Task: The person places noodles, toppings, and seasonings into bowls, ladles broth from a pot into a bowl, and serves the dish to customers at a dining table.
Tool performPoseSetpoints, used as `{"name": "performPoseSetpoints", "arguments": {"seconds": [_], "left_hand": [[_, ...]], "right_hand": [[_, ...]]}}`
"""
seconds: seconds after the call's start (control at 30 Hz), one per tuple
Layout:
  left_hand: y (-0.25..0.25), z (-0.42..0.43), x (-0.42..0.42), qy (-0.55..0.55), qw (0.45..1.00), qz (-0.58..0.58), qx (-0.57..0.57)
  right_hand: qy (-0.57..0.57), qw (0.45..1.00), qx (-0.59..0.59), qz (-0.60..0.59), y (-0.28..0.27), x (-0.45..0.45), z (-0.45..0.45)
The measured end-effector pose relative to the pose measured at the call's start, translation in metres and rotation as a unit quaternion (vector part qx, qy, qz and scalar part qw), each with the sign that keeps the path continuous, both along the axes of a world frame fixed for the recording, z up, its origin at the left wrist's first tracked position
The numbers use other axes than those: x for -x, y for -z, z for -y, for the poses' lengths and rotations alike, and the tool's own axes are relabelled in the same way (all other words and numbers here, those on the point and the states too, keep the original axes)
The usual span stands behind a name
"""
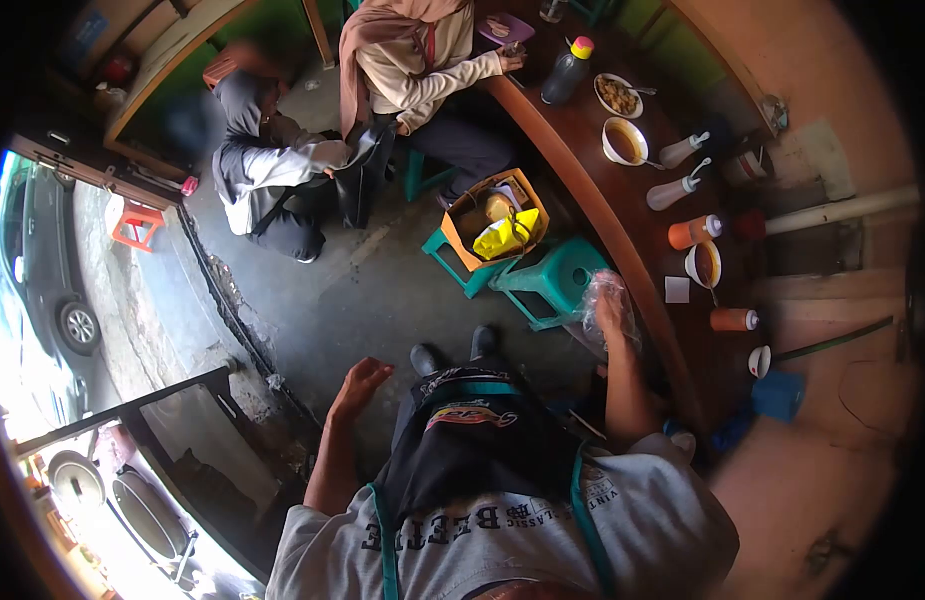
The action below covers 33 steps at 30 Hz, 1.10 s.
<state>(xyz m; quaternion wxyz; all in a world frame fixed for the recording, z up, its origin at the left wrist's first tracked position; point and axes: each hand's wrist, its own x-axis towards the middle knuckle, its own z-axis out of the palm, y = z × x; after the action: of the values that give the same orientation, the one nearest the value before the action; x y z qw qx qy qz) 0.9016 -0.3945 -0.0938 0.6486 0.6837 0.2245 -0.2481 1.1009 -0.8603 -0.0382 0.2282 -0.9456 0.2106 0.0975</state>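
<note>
My right hand is at the table's edge, with a crumpled clear plastic bag around its fingers. It appears to grip the bag, which partly covers it. Close beside it stands a green plastic stool. My left hand hangs in the air over the floor, holding nothing, its fingers loosely stretched. Between my hands a dark apron with teal straps covers my front.
A cardboard box with a yellow packet rests on another green stool. Along the brown table stand bowls, sauce bottles and a dark bottle. One person sits there; another crouches nearby. Pans lie lower left.
</note>
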Motion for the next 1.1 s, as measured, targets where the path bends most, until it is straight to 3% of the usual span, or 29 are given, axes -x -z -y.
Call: {"name": "performPoseSetpoints", "arguments": {"seconds": [0.13, 0.23, 0.37, 0.47, 0.67, 0.87, 1.1], "left_hand": [[0.02, 0.016, 0.005, 0.04, 0.999, 0.026, -0.021], [0.012, 0.02, 0.005, 0.045, 0.998, 0.026, -0.047], [-0.001, 0.026, 0.007, 0.043, 0.997, 0.011, -0.061], [-0.003, 0.033, 0.014, 0.02, 0.998, 0.024, -0.063], [-0.004, 0.038, 0.025, 0.002, 0.998, 0.019, -0.057], [0.005, 0.037, 0.029, 0.004, 1.0, 0.013, -0.007], [0.007, 0.04, 0.028, -0.005, 0.999, 0.04, -0.015]], "right_hand": [[0.008, 1.0, -0.017, 0.012, 0.018, 0.015, 0.012], [-0.061, 0.991, -0.117, 0.031, 0.035, 0.022, 0.023], [-0.032, 0.997, -0.072, -0.005, 0.05, 0.033, 0.022], [-0.038, 0.996, -0.081, -0.031, 0.022, 0.034, 0.001], [-0.081, 0.989, -0.094, -0.083, 0.028, 0.017, -0.002], [-0.115, 0.989, -0.078, -0.057, 0.073, 0.02, 0.02], [-0.122, 0.99, -0.032, -0.067, 0.085, 0.029, 0.027]]}}
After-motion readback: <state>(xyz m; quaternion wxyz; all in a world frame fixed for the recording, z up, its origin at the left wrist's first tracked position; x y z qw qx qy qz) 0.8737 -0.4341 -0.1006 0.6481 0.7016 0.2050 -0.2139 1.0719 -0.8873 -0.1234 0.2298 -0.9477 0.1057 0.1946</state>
